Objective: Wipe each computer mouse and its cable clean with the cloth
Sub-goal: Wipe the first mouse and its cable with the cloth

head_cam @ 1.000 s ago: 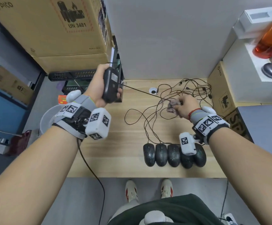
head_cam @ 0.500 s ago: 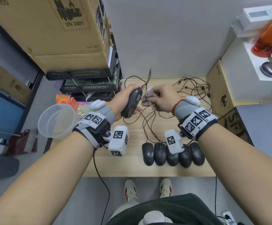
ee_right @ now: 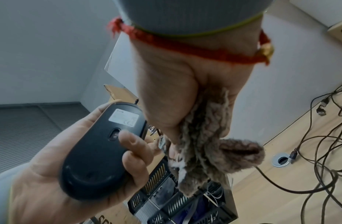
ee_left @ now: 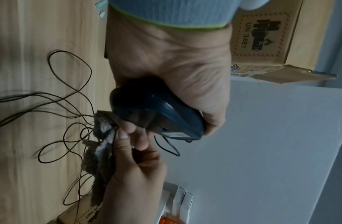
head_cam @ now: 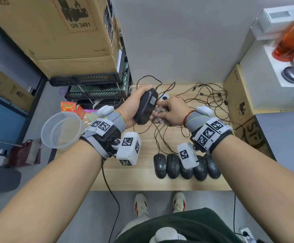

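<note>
My left hand grips a black mouse above the desk's back left, its labelled underside turned towards my right hand. My right hand clutches a fluffy brown-grey cloth right beside the mouse's lower end. In the left wrist view the cloth hangs from my right fingers, which touch the mouse. The mouse's thin cable loops off its far end. Several black mice lie side by side near the desk's front edge, their cables tangled at the back.
The wooden desk has a round cable grommet near the back wall. Cardboard boxes and black trays stack at the left. A clear plastic tub sits off the desk's left edge. An orange bottle stands at the right.
One second ago the hands were apart, with the cloth on the taut cable. They have come together; the cloth is now at the mouse body, and the mouse sits lower and nearer the centre.
</note>
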Tool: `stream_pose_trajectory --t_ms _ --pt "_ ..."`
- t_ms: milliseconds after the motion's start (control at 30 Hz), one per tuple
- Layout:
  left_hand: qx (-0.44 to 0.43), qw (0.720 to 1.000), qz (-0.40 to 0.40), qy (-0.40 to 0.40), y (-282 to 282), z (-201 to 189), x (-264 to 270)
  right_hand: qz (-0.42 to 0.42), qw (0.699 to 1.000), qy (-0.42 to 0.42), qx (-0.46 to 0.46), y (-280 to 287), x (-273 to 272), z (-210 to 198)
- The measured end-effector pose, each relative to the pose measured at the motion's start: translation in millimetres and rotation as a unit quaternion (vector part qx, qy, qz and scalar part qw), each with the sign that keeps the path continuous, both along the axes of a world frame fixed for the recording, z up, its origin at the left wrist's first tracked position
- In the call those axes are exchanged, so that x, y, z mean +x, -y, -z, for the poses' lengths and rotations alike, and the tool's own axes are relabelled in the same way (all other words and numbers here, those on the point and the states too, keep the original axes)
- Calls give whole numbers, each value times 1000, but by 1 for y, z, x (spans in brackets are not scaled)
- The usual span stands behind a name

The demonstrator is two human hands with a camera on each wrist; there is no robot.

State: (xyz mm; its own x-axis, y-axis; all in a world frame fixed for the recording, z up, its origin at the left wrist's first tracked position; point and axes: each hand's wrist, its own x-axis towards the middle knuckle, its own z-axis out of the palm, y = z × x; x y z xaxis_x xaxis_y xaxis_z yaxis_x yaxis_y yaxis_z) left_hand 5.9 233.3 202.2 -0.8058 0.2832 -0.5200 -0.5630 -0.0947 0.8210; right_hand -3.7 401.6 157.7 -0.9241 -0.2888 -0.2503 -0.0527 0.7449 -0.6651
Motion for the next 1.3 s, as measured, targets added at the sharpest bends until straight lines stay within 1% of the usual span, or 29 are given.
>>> stream_pose_trajectory --t_ms 67,167,300,367,433,533,633,700,800,867,933,967,1000,1067,1133,1167,1233,1300 --pt "2 1000 13 3 -1 2 0 3 1000 14 -15 -1 -1 1" --pt "5 1000 -3 14 -1 5 0 18 998 33 -43 -1 -2 4" --pt "-6 999 -49 3 1 9 -6 16 999 30 -35 -3 0 8" --pt "-9 997 -73 0 3 9 -9 17 1000 20 -14 -6 0 11" --pt "-10 996 -85 -13 8 8 -12 36 999 11 11 -13 -2 17" --pt "-16 995 -97 -32 19 7 -17 96 995 12 12 -31 -4 24" --pt "-24 992 -115 -44 32 5 -22 159 987 33 4 -54 -3 30" --pt "-28 990 -126 -53 43 5 -25 199 979 36 31 -71 -4 35" --pt "-38 985 -157 -63 63 6 -30 280 958 47 40 -99 -3 40" --pt "-45 982 -177 -48 73 8 -32 349 935 52 38 -113 0 38" --pt "-53 984 -166 -40 74 10 -30 403 914 28 38 -116 -1 34" --pt "-60 985 -154 -38 71 11 -29 416 909 12 19 -113 -1 29" --pt "-70 987 -141 -38 66 12 -27 412 911 2 -29 -106 -5 25" --pt "-71 991 -114 -25 53 14 -22 354 928 -29 -111 -84 -10 12" --pt "-52 995 -88 -7 37 16 -18 283 946 -67 -145 -58 -15 -5" --pt "-39 996 -74 0 29 16 -16 247 955 -91 -139 -46 -17 -13" --pt "-10 999 -46 8 13 11 -11 172 972 -134 -90 -26 -17 -25" --pt "21 999 -32 13 3 6 -9 119 982 -131 -71 -14 -16 -26"
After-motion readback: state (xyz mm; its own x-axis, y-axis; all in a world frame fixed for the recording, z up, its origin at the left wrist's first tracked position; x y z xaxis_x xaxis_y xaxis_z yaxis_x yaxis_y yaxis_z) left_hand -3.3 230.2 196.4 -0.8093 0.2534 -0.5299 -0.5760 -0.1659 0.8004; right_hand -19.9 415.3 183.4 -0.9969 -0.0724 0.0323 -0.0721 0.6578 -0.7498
